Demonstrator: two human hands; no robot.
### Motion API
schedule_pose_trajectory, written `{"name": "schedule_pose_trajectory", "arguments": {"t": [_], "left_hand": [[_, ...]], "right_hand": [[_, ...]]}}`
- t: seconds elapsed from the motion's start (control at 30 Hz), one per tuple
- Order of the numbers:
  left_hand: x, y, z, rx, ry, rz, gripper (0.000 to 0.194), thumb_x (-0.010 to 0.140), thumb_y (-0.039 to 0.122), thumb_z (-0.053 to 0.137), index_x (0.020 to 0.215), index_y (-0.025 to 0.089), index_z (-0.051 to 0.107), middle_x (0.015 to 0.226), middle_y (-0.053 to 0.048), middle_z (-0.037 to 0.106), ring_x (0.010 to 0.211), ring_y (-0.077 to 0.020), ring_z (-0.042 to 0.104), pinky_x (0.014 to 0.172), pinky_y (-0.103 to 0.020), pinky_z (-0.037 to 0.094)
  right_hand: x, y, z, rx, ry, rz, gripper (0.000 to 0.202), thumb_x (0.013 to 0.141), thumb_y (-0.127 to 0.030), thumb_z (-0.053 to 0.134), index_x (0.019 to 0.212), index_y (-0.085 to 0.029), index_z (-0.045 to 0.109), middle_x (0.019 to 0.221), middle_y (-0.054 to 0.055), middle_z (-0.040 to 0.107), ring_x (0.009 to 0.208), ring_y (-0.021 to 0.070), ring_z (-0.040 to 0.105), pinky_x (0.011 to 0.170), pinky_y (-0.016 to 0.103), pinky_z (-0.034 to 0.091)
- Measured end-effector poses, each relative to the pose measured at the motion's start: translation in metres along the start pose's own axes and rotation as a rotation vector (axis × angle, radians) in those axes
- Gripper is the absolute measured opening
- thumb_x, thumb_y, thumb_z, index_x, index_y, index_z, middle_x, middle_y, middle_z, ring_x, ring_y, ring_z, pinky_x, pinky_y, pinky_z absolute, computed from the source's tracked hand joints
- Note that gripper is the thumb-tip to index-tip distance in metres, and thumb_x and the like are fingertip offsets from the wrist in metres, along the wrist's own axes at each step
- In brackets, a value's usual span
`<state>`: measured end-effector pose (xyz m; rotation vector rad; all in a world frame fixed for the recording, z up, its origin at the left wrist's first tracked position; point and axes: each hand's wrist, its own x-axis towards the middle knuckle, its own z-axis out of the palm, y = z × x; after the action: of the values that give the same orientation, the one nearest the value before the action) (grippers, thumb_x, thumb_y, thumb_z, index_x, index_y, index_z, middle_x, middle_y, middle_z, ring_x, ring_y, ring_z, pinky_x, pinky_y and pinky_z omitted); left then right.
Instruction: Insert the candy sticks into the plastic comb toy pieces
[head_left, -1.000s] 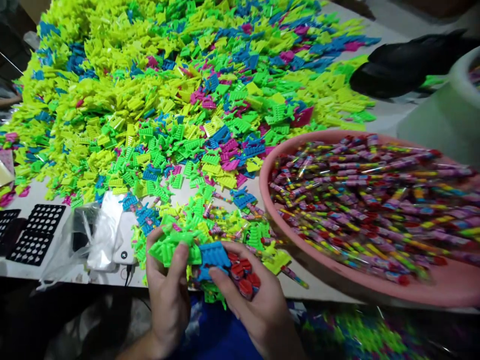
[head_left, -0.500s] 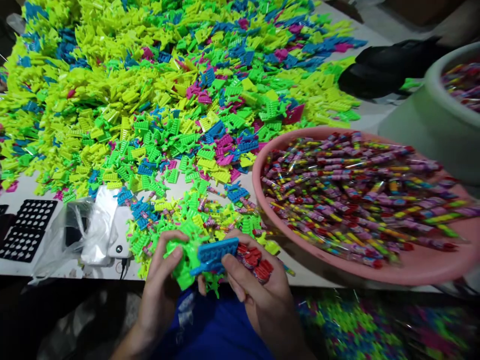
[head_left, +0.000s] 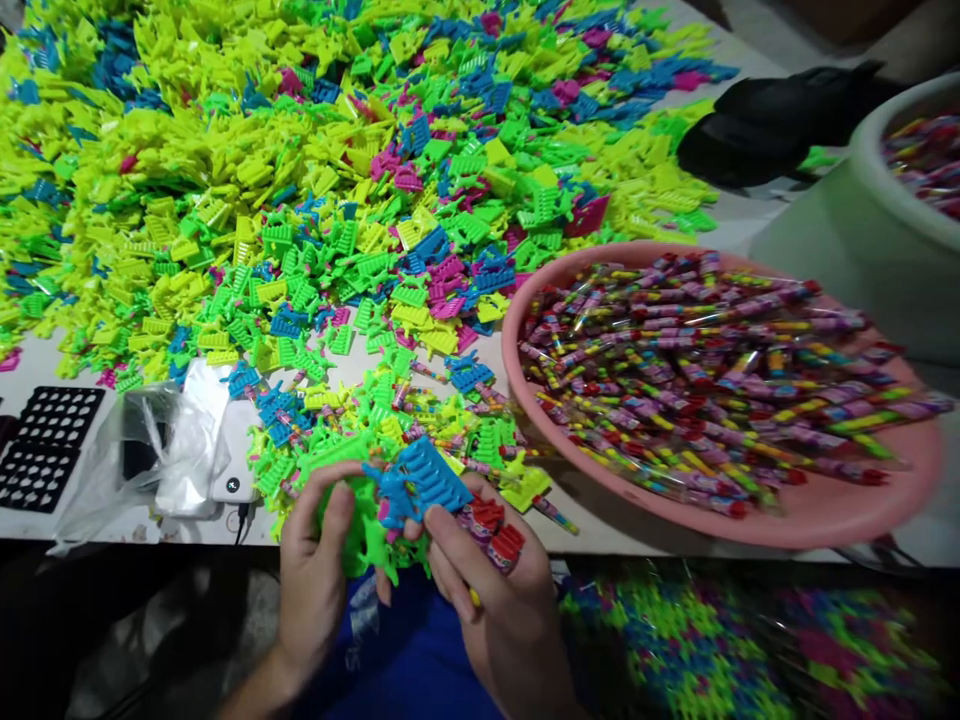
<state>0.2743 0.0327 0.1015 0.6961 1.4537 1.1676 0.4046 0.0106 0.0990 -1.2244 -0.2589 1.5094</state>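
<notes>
My left hand [head_left: 315, 570] is closed around several bright green plastic toy pieces [head_left: 351, 515]. With thumb and fingers, my right hand [head_left: 491, 595] pinches a blue ridged plastic toy piece [head_left: 435, 478], which touches or nearly touches the left hand's green pieces. Red-ended wrapped candy sticks [head_left: 491, 530] lie in the right palm, mostly hidden by the fingers. Just beyond both hands, loose green, yellow and blue toy pieces [head_left: 300, 415] are mixed with thin wrapped candy sticks on the white table.
A large heap of toy pieces [head_left: 225, 170] covers the table's far side. At right stands a pink basin [head_left: 825, 530] of wrapped candy sticks, with a pale bucket [head_left: 817, 230] behind it. A white power bank [head_left: 238, 455] and plastic bag [head_left: 112, 490] lie at left.
The blue toy piece has turned in my right fingers, its ridged face now tilted up toward me. Both hands have shifted slightly left.
</notes>
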Motion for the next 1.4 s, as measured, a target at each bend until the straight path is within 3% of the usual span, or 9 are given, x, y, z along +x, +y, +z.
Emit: {"name": "schedule_pose_trajectory", "arguments": {"t": [0.1,0.2,0.37,0.47,0.57,0.7,0.9,1.03,1.4], "left_hand": [[0.003,0.004,-0.001,0.127,-0.064,0.047,0.053,0.074,0.069,0.099,0.091,0.021,0.084,0.083,-0.003,0.078,0.064,-0.0181,0.071,0.051,-0.024,0.058],[0.006,0.012,0.0,0.18,-0.065,-0.022,0.049,0.069,0.058,0.105,0.084,0.019,0.081,0.071,0.0,0.075,0.055,-0.0142,0.066,0.049,-0.021,0.053],[0.004,0.022,-0.004,-0.029,-0.06,-0.239,0.053,0.075,0.06,0.102,0.1,0.019,0.079,0.069,0.0,0.077,0.042,-0.0117,0.06,0.043,-0.021,0.047],[0.0,0.023,-0.01,-0.051,-0.161,-0.303,0.056,0.07,0.062,0.104,0.096,0.019,0.081,0.068,-0.001,0.075,0.045,-0.014,0.063,0.044,-0.022,0.048],[-0.003,0.022,-0.013,0.035,-0.149,-0.382,0.057,0.068,0.065,0.105,0.1,0.021,0.085,0.064,0.002,0.07,0.043,-0.011,0.053,0.044,-0.023,0.047],[0.0,0.02,-0.014,0.135,-0.157,-0.263,0.056,0.063,0.071,0.105,0.081,0.022,0.085,0.072,0.0,0.071,0.063,-0.0141,0.06,0.06,-0.024,0.054],[0.014,0.022,-0.015,0.282,-0.402,-0.093,0.059,0.074,0.078,0.096,0.071,0.021,0.082,0.068,0.0,0.065,0.062,-0.0137,0.049,0.061,-0.025,0.045],[0.018,0.023,-0.012,0.332,-0.452,-0.087,0.067,0.072,0.085,0.093,0.064,0.02,0.078,0.064,-0.001,0.06,0.06,-0.0142,0.047,0.059,-0.025,0.041],[0.023,0.02,-0.013,0.385,-0.449,-0.119,0.076,0.063,0.091,0.093,0.057,0.018,0.071,0.062,-0.001,0.056,0.061,-0.0147,0.048,0.059,-0.026,0.037]], "right_hand": [[-0.001,0.0,0.004,-0.128,-0.045,-0.088,0.044,0.087,-0.064,0.094,0.093,-0.023,0.077,0.073,-0.001,0.072,0.056,0.0127,0.06,0.051,0.023,0.048],[0.0,-0.013,-0.002,-0.336,-0.15,-0.216,0.026,0.09,-0.048,0.091,0.095,-0.024,0.085,0.087,0.003,0.077,0.08,0.0204,0.072,0.07,0.028,0.06],[0.002,-0.045,-0.027,-0.433,-0.148,-0.091,0.038,0.099,-0.047,0.083,0.131,-0.027,0.079,0.078,-0.003,0.074,0.054,0.0128,0.051,0.052,0.026,0.044],[0.005,-0.054,-0.036,-0.392,-0.16,-0.048,0.034,0.097,-0.052,0.088,0.115,-0.03,0.07,0.079,-0.002,0.079,0.045,0.0096,0.039,0.045,0.024,0.032],[0.011,-0.056,-0.038,-0.417,-0.243,-0.059,0.03,0.094,-0.051,0.093,0.094,-0.028,0.073,0.08,0.001,0.081,0.053,0.013,0.057,0.053,0.025,0.046],[0.023,-0.058,-0.039,-0.493,-0.411,-0.214,0.021,0.088,-0.046,0.098,0.089,-0.028,0.089,0.087,0.005,0.082,0.084,0.0238,0.077,0.076,0.031,0.062],[0.027,-0.056,-0.046,-0.472,-0.421,-0.07,0.024,0.089,-0.052,0.097,0.094,-0.03,0.089,0.078,0.0,0.077,0.065,0.018,0.068,0.057,0.027,0.05],[0.026,-0.051,-0.044,-0.402,-0.413,-0.083,0.031,0.085,-0.056,0.1,0.09,-0.028,0.087,0.085,0.003,0.08,0.075,0.0216,0.072,0.064,0.03,0.054],[0.032,-0.041,-0.042,-0.379,-0.429,-0.172,0.009,0.09,-0.034,0.094,0.095,-0.028,0.088,0.094,0.002,0.087,0.086,0.021,0.081,0.076,0.029,0.06]]}}
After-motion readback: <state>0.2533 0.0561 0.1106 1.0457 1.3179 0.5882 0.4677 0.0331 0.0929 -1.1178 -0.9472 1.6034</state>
